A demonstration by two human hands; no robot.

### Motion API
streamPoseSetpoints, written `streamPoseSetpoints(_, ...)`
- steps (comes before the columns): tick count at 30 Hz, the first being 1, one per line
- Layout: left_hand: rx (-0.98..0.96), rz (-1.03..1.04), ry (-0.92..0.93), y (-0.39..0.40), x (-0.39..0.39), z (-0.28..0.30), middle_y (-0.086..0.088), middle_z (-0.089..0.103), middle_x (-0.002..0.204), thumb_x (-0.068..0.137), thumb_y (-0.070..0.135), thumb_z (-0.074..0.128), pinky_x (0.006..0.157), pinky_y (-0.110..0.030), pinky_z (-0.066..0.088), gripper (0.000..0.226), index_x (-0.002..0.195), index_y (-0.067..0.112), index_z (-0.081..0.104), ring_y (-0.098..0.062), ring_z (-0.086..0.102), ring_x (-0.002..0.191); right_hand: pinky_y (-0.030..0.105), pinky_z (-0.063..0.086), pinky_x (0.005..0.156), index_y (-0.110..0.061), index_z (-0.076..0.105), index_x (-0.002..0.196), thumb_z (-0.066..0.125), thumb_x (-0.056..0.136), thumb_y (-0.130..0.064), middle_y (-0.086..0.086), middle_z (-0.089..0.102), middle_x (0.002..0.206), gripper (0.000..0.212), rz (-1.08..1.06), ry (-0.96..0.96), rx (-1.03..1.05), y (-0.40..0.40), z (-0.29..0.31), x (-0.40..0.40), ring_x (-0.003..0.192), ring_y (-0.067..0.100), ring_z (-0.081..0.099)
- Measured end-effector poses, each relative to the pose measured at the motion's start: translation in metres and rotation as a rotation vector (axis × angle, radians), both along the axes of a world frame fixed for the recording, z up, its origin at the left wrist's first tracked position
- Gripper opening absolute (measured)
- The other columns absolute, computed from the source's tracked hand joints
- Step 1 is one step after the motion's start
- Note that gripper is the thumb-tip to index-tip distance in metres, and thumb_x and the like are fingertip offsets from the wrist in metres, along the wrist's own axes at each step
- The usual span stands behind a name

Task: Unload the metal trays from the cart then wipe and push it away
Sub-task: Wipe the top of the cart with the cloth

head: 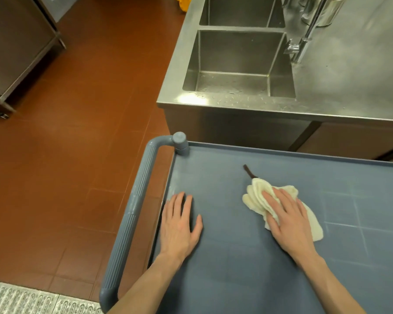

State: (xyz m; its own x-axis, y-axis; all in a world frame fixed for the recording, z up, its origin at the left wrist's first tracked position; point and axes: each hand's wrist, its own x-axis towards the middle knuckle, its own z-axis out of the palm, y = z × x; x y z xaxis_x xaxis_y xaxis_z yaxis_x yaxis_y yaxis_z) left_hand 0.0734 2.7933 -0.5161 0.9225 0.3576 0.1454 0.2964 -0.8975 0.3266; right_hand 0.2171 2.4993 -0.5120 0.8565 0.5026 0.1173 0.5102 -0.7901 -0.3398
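The right hand point(288, 220) lay flat on a cream cloth point(261, 200), with its fingers point(270, 199) stretched and a little apart, pressing the cloth down on the grey-blue top of the cart point(236, 257). The bunched folds of the cloth came out past the fingertips toward the far side, and another part showed beside the hand on the right. The middle of the cloth was hidden under the palm. A thin dark strip point(249, 171) stuck out from the far end of the cloth; what it was could not be told.

The left hand point(179, 225) rested palm down on the bare cart top, near the left edge, with the fingers straight and slightly spread, holding nothing. It was well apart from the cloth.

The ribbed grey handle point(132, 214) ran along the left side of the cart. The right and near parts of the cart were cut off by the frame. Beyond the cart stood a steel sink point(236, 64) with two basins; the far one was only partly in view. The faucet point(304, 37) was blurred. The floor point(77, 143) was red-brown tile.
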Motion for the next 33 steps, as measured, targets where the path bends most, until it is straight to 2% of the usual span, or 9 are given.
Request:
streamPoseSetpoints(5,-0.020,-0.047,-0.006,-0.017,0.044,0.005,-0.015,0.054,0.154,0.100,0.041,0.053,0.120,-0.056,0.039,0.053,0.142,0.010,0.063,-0.039,0.046,0.145,0.056,0.036,0.112,-0.022,0.056,0.149,0.042,0.096,-0.036,0.007,0.053,0.152,0.056,-0.218,-0.029,-0.026,-0.054,0.003,0.040,0.141,0.036,0.050)
streamPoseSetpoints(10,-0.017,-0.104,-0.009,-0.040,0.085,0.007,-0.016,0.054,0.154,0.101,0.041,0.053,0.119,-0.054,0.040,0.052,0.140,0.009,0.063,-0.039,0.047,0.144,0.056,0.034,0.112,-0.023,0.055,0.148,0.038,0.096,-0.036,0.005,0.054,0.150,0.056,-0.362,-0.041,-0.046,-0.089,0.007,0.075,0.138,0.034,0.050)
streamPoseSetpoints(17,-0.008,-0.136,0.001,-0.076,0.117,0.006,-0.014,0.055,0.153,0.101,0.041,0.052,0.119,-0.052,0.040,0.051,0.141,0.011,0.063,-0.037,0.047,0.144,0.054,0.028,0.115,-0.022,0.053,0.149,0.035,0.096,-0.038,0.007,0.054,0.151,0.058,-0.432,-0.037,-0.050,-0.131,0.008,0.110,0.141,0.032,0.047)
streamPoseSetpoints(23,-0.029,-0.173,0.018,-0.125,0.144,0.001,-0.013,0.055,0.153,0.101,0.043,0.050,0.119,-0.051,0.038,0.052,0.142,0.013,0.063,-0.036,0.048,0.144,0.054,0.031,0.115,-0.024,0.053,0.148,0.036,0.097,-0.038,0.005,0.055,0.150,0.056,-0.476,-0.032,-0.025,-0.174,0.010,0.133,0.141,0.030,0.047)
streamPoseSetpoints(29,-0.019,-0.087,-0.022,-0.160,0.160,-0.003,-0.015,0.055,0.152,0.100,0.039,0.050,0.119,-0.055,0.037,0.053,0.142,0.010,0.062,-0.038,0.046,0.143,0.053,0.037,0.107,-0.023,0.054,0.146,0.042,0.095,-0.032,0.006,0.057,0.142,0.053,-0.544,-0.057,0.015,-0.229,0.013,0.152,0.131,0.033,0.051)
streamPoseSetpoints(33,0.018,-0.085,-0.023,-0.164,0.159,-0.006,-0.017,0.053,0.155,0.101,0.037,0.049,0.121,-0.059,0.035,0.054,0.146,0.009,0.059,-0.038,0.042,0.146,0.052,0.041,0.103,-0.022,0.054,0.145,0.044,0.094,-0.028,0.007,0.056,0.142,0.053,-0.518,-0.057,0.077,-0.229,0.010,0.156,0.131,0.033,0.051)
